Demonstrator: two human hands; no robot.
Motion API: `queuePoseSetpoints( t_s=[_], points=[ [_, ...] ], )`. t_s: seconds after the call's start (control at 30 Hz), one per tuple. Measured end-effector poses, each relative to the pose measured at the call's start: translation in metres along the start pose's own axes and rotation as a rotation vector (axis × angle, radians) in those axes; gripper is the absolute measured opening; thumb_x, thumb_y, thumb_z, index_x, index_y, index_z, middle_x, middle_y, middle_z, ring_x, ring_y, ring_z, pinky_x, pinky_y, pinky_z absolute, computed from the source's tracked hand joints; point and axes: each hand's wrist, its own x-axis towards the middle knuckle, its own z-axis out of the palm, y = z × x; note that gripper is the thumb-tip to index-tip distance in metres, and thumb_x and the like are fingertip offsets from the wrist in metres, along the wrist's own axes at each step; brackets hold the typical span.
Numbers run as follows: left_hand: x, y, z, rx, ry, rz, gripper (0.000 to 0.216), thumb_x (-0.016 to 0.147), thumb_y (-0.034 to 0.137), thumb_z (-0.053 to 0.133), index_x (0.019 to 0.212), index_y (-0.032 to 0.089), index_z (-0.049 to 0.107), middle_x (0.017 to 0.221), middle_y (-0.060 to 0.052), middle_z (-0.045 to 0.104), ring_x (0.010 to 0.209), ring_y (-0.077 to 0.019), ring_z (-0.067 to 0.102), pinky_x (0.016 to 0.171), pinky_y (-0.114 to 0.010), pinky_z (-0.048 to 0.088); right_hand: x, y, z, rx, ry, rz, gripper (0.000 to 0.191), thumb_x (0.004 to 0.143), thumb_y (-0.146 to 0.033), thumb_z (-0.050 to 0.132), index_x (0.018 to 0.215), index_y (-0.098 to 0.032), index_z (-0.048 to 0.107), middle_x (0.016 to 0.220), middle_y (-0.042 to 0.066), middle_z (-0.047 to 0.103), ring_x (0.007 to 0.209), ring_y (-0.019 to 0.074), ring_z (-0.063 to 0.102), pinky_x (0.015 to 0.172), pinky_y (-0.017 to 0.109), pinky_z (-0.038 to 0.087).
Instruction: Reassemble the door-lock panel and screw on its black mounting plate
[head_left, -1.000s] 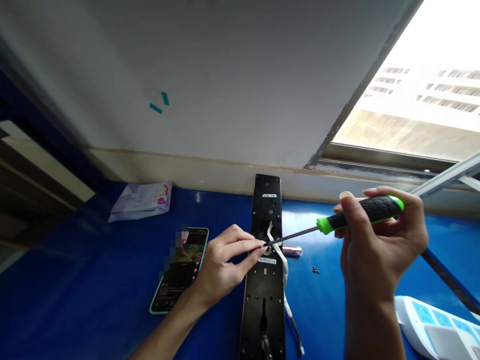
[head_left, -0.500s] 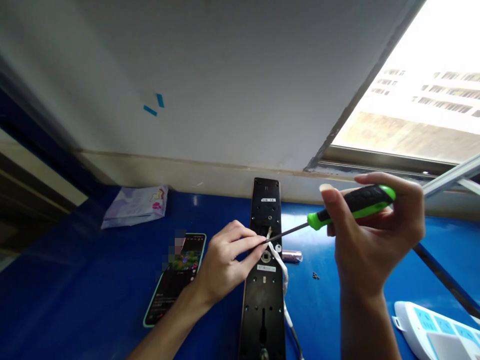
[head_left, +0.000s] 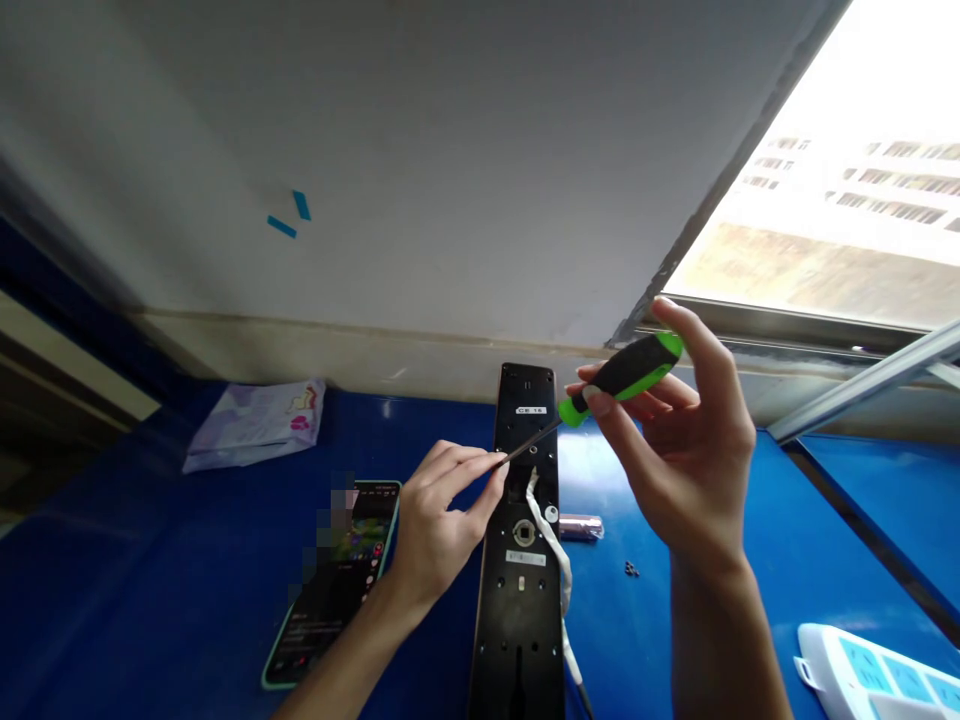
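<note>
My right hand grips a screwdriver by its black and green handle, held above the blue table. Its thin shaft slants down to the left, and its tip meets the pinched fingertips of my left hand. What those fingertips pinch is too small to make out. Below both hands lies a long black door-lock panel, lengthwise toward me, with a white cable running down its right side.
A phone with a lit screen lies left of the panel. A pale printed packet sits at the back left. A small purple cylinder and tiny dark screws lie right of the panel. A white power strip is at the bottom right.
My right hand has swung the screwdriver handle left and up, steepening the shaft. My left hand's pinch has shifted slightly left and up, off the panel's middle.
</note>
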Motion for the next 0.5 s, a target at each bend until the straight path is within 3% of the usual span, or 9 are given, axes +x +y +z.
queuePoseSetpoints(
  t_s=[0.07,0.2,0.3,0.5],
  points=[
    [-0.004,-0.004,0.0,0.007,0.002,-0.02,0.014,0.097,0.016,0.075,0.108,0.022,0.08,0.101,-0.005,0.083,0.091,-0.0201,0.075,0.083,-0.034,0.062,0.001,0.001,0.003,0.031,0.034,-0.031,0.066,0.087,-0.009,0.08,0.144,-0.034,0.058,0.109,0.0,0.082,0.093,0.023,0.083,0.087,0.045,0.073],
    [-0.015,-0.012,-0.001,-0.016,-0.077,-0.137,0.051,0.094,0.029,0.081,0.143,0.026,0.067,0.131,-0.008,0.077,0.109,-0.0236,0.075,0.095,-0.038,0.064,0.003,0.001,0.007,-0.017,0.1,-0.094,0.062,0.083,-0.006,0.083,0.135,-0.034,0.064,0.11,-0.001,0.082,0.092,0.0221,0.083,0.08,0.041,0.075],
    [-0.022,-0.014,0.0,-0.071,-0.11,-0.255,0.046,0.097,0.033,0.076,0.142,0.027,0.068,0.134,-0.008,0.076,0.105,-0.0227,0.077,0.094,-0.037,0.066,0.002,0.004,0.007,-0.064,0.121,-0.129,0.063,0.083,-0.007,0.084,0.136,-0.036,0.065,0.112,0.0,0.081,0.094,0.0226,0.083,0.078,0.04,0.075],
    [-0.029,-0.012,0.009,-0.296,-0.138,-0.509,0.039,0.102,0.037,0.067,0.14,0.026,0.068,0.137,-0.007,0.076,0.117,-0.0247,0.076,0.101,-0.035,0.064,-0.002,0.015,0.013,-0.136,0.06,-0.245,0.07,0.082,-0.004,0.084,0.143,-0.034,0.065,0.116,0.003,0.081,0.097,0.026,0.082,0.081,0.043,0.073]
  ],
)
